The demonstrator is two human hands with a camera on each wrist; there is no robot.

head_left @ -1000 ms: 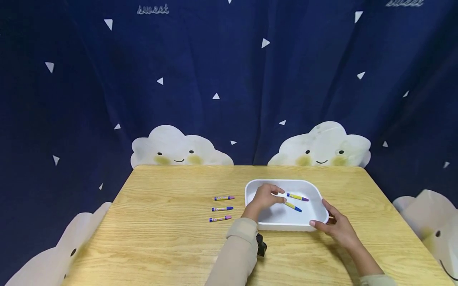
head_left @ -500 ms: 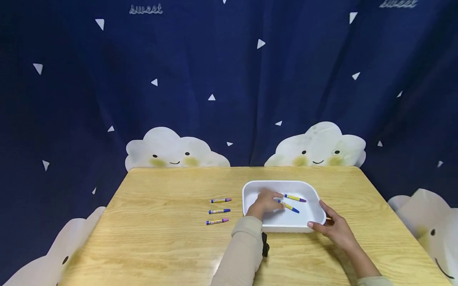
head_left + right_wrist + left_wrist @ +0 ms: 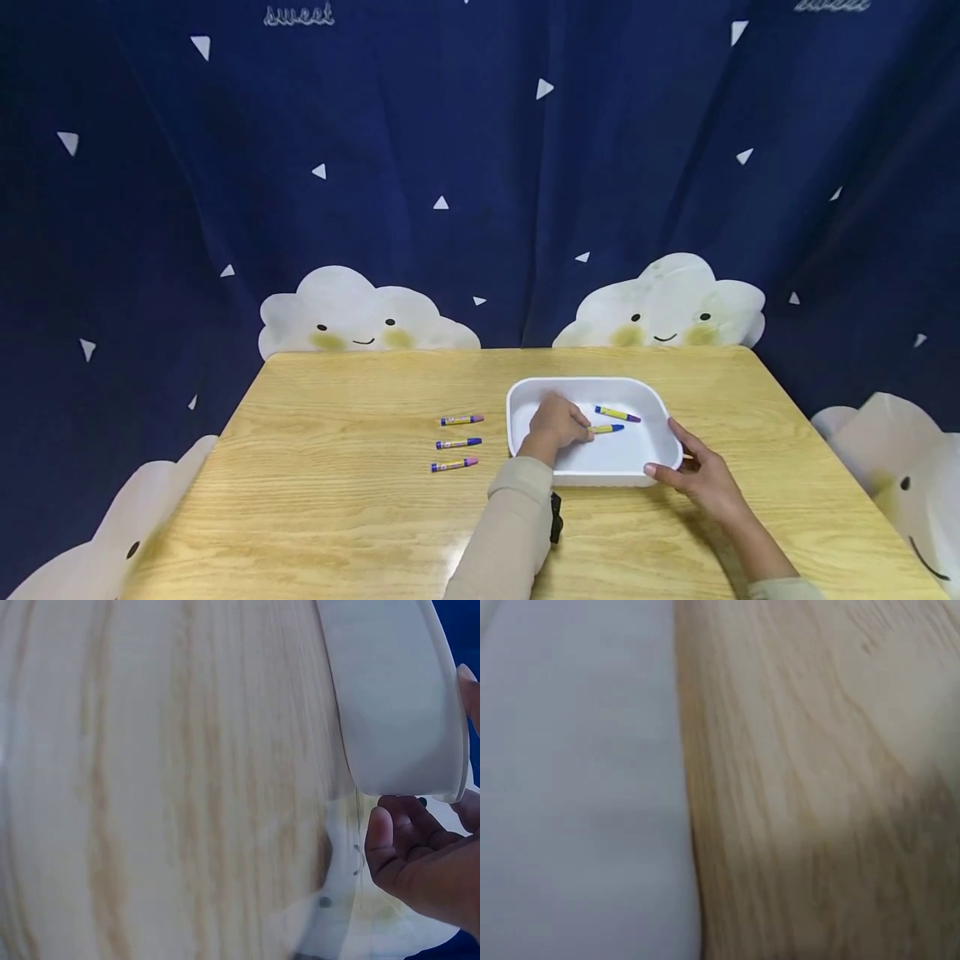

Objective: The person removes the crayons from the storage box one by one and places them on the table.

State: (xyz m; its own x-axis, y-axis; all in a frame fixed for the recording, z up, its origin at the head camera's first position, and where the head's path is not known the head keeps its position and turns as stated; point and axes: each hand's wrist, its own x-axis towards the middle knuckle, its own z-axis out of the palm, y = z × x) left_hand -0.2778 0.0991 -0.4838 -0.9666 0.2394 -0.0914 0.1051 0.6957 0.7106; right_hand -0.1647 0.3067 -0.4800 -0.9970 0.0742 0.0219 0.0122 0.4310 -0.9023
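Inside the white plastic tray [image 3: 626, 452], my left hand [image 3: 557, 423] pinches the rear end of a yellow crayon with a blue tip [image 3: 611, 428]. A crayon with a purple tip [image 3: 618, 414] lies just behind it on the tray floor. My right hand [image 3: 708, 483] holds the tray's right end, thumb on the near rim. In the right wrist view, the right hand [image 3: 427, 859] has fingers curled at the corner of the tray [image 3: 397, 697]. Only the tray's outer wall [image 3: 585, 795] and wood show in the left wrist view, without the hand.
Left of the tray, three crayons lie in a column on the wooden table [image 3: 322, 500]: a pinkish-tipped one [image 3: 462, 421], a blue-tipped one [image 3: 459, 443] and a pink-tipped one [image 3: 454, 465]. A dark blue curtain [image 3: 405, 167] hangs behind the table.
My left hand has dipped lower into the tray and taken hold of the blue-tipped crayon, which has turned nearly level across the view. The right hand keeps its hold on the tray.
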